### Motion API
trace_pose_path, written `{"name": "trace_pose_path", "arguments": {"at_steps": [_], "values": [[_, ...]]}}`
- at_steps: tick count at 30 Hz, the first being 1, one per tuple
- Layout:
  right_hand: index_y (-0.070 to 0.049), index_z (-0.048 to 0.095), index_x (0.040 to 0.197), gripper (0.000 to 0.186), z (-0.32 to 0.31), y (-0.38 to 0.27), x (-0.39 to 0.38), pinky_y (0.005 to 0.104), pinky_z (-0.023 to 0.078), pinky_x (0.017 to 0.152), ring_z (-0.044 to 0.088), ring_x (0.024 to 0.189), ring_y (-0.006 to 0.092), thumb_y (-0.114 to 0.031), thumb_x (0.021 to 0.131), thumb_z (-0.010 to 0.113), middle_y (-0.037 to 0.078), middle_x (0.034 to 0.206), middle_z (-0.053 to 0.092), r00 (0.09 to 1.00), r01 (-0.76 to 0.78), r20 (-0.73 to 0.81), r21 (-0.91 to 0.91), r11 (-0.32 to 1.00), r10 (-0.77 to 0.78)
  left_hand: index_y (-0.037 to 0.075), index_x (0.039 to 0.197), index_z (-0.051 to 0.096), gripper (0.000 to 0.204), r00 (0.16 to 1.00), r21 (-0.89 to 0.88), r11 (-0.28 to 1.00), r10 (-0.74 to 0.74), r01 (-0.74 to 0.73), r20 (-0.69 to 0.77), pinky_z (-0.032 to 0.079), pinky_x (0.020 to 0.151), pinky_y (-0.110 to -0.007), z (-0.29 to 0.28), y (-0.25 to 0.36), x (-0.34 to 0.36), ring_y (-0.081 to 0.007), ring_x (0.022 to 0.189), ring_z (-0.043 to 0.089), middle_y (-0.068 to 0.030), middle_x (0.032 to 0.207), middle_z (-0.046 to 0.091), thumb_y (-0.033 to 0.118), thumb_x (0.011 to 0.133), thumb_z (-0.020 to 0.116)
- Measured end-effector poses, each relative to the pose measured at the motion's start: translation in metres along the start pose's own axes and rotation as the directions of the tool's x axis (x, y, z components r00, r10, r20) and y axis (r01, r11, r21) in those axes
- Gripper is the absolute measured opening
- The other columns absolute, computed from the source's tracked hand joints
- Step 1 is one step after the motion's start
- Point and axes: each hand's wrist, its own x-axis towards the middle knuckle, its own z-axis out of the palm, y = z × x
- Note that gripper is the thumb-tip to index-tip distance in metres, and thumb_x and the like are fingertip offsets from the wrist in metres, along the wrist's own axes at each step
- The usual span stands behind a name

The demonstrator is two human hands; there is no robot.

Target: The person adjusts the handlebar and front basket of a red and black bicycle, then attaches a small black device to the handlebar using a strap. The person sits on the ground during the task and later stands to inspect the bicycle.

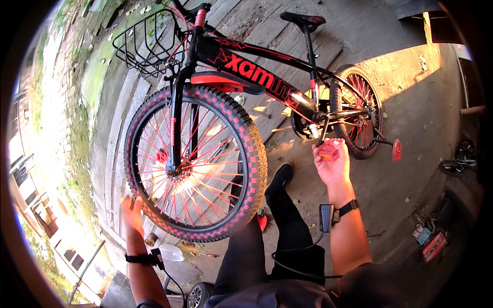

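Observation:
A black and red bicycle [257, 72] stands in front of me, its front end at the left. Its front wheel [226, 228] has a red and black checked tyre wall and red spokes. At the tyre's left edge, my left hand [132, 214] is up close with fingers apart; whether they touch the rubber is unclear. My right hand [334, 163] is closed around a small, rounded red piece [332, 148] by the lower end of the crank. I cannot tell whether this piece is the pedal or something loose. Wrist straps with cabled devices circle both forearms.
A black wire basket [149, 43] sits on the handlebar. Beside the rear wheel [357, 113] is a red training wheel [396, 150]. A pale bowl [172, 252] and several small tools lie on the ground at lower left. Red and dark items [435, 245] lie at right.

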Motion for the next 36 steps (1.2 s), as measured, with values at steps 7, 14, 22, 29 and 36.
{"name": "trace_pose_path", "arguments": {"at_steps": [7,14,22,29,36], "values": [[-0.009,0.063,0.105,0.031,0.000,0.009,0.004,0.0306,0.052,0.069,0.064,0.087,0.0282,-0.034,0.087,0.069,0.021,0.107,0.064,0.989,0.141,-0.038,-0.108,0.984,-0.146,0.011,0.112,0.063,0.033,0.893,-0.655,0.612,-0.241,0.444,0.380,0.056,0.075,-0.041,0.042,-0.045,-0.066,-0.0219,0.084,0.068,-0.0035,0.093,0.070,0.042,0.099,0.064],[-0.008,0.060,0.102,0.031,0.021,0.010,-0.003,0.0305,0.053,0.067,0.064,0.086,0.0285,-0.034,0.087,0.068,0.019,0.102,0.064,0.985,0.122,-0.115,-0.076,0.990,-0.130,0.009,0.112,0.063,0.032,0.893,-0.696,0.585,-0.119,0.417,0.435,0.054,0.086,-0.048,0.043,-0.054,-0.096,-0.0264,0.092,0.068,-0.0053,0.098,0.071,0.039,0.101,0.059],[-0.020,0.062,0.092,0.025,0.025,-0.011,-0.054,0.0361,0.052,0.065,0.067,0.081,0.0237,-0.044,0.100,0.058,-0.001,0.086,0.066,0.998,-0.007,-0.057,-0.150,0.989,-0.001,0.007,0.106,0.064,0.034,0.956,-0.735,0.612,-0.147,0.290,0.255,0.056,0.079,-0.042,-0.012,-0.008,-0.125,-0.0222,0.085,0.067,-0.0060,0.094,0.069,0.038,0.094,0.068],[-0.017,0.058,0.104,0.020,0.064,-0.030,-0.153,0.0381,0.057,0.065,0.065,0.081,0.0278,-0.036,0.096,0.061,0.006,0.098,0.065,0.992,-0.078,-0.111,-0.231,0.970,0.054,0.010,0.090,0.066,0.025,0.975,-0.725,0.656,-0.193,0.210,0.109,0.055,0.066,-0.036,-0.066,0.093,-0.196,-0.0202,0.065,0.065,-0.0063,0.075,0.068,0.034,0.093,0.068],[-0.013,0.059,0.102,0.022,0.055,-0.024,-0.232,0.0433,0.060,0.071,0.067,0.084,0.0357,-0.025,0.086,0.067,0.007,0.097,0.063,0.962,-0.262,-0.129,-0.196,0.945,0.240,0.007,0.093,0.067,0.022,0.995,-0.729,0.685,-0.074,0.001,-0.069,0.055,0.071,-0.033,-0.100,0.134,-0.221,-0.0155,0.071,0.065,0.0000,0.080,0.067,0.029,0.093,0.070]]}}
